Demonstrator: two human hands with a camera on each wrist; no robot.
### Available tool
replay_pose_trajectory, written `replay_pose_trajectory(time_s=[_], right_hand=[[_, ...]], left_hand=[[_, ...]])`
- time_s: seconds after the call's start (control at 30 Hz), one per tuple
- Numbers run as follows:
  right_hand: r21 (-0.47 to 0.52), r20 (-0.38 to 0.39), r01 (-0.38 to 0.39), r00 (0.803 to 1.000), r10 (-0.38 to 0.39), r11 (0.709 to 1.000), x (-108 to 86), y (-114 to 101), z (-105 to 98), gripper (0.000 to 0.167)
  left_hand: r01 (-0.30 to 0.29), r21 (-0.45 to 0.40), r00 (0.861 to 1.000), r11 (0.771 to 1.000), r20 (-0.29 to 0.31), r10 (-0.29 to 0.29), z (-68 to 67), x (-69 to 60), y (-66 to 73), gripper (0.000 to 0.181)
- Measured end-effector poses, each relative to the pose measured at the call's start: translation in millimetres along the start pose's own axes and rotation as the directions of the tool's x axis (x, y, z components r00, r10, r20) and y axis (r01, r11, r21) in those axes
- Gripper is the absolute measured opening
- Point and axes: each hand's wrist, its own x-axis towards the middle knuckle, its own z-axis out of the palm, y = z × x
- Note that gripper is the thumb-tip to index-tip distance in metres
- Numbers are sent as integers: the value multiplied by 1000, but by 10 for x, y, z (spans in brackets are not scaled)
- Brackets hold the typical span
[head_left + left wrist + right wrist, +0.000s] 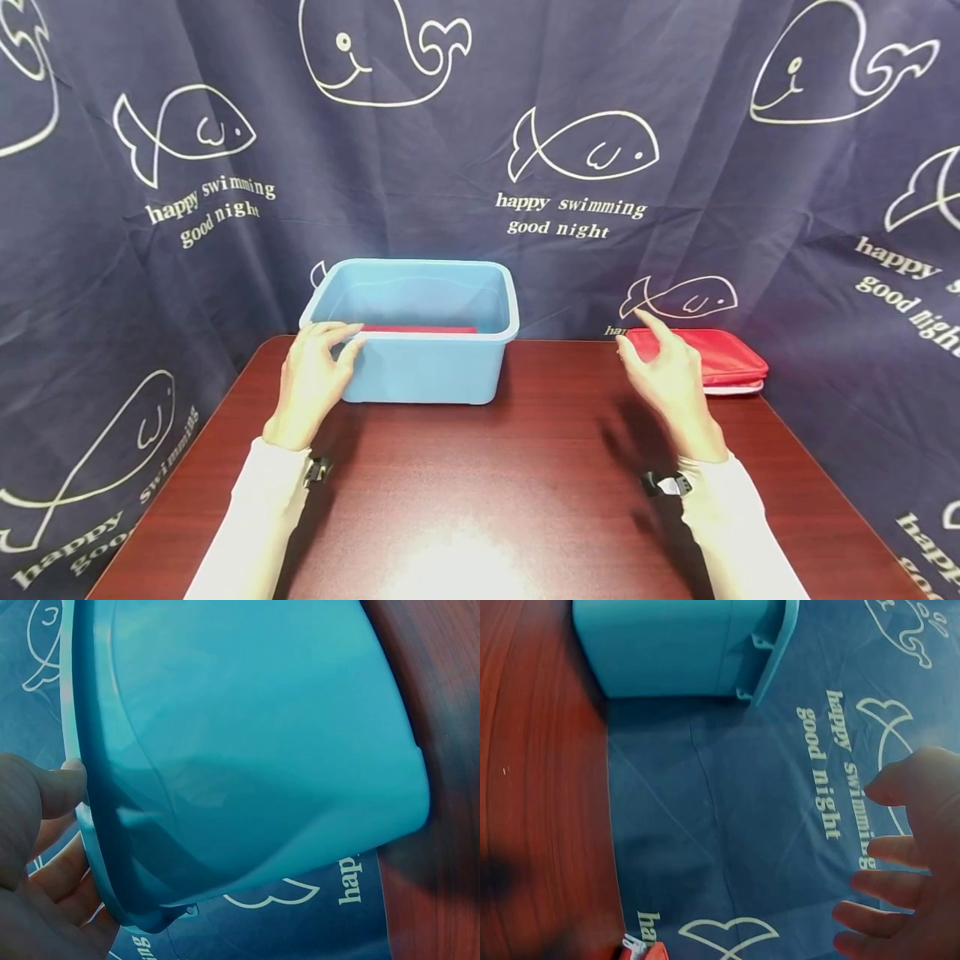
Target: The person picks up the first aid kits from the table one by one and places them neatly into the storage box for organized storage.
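A light blue plastic bin (423,371) stands at the back left of the table, and something red (420,329) shows inside it. My left hand (310,379) holds the bin's front left corner by the rim. In the left wrist view the thumb of the left hand (45,855) lies on the rim, with the fingers bent around it. My right hand (670,383) hovers, fingers spread and holding nothing, in front of a red zippered case (723,354) at the back right. Only a corner of that case (657,951) enters the right wrist view.
The dark red wooden table (480,475) has a bright glare spot near its front. A navy curtain (450,183) with white fish and whale drawings hangs right behind the table and along both sides. Something pale lies under the red case.
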Motion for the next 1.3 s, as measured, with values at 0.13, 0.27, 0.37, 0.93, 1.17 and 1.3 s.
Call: replay_pose_trajectory(time_s=[0.13,0.27,0.37,0.93,1.17,1.3], right_hand=[[-22,26,-24,999,25,999,27,71,-94,51],[-37,36,-21,999,22,999,49,170,-172,51],[-54,45,-7,999,10,999,62,263,-213,52],[-170,135,-1,991,24,985,235,885,-449,63],[-217,169,-4,985,42,976,242,1212,-480,63],[-230,194,-10,979,56,973,216,1393,-446,64]], left_hand=[[1,1,1000,1000,-3,-1,-1,-6,1,27],[-3,6,1000,1000,-3,3,3,-5,5,27],[-10,5,1000,1000,-10,10,5,-7,8,26],[-30,-1,999,1000,-33,29,3,-6,17,26],[-29,-1,999,1000,-29,29,20,-8,9,26],[-33,0,999,999,-32,33,24,-8,0,25]])
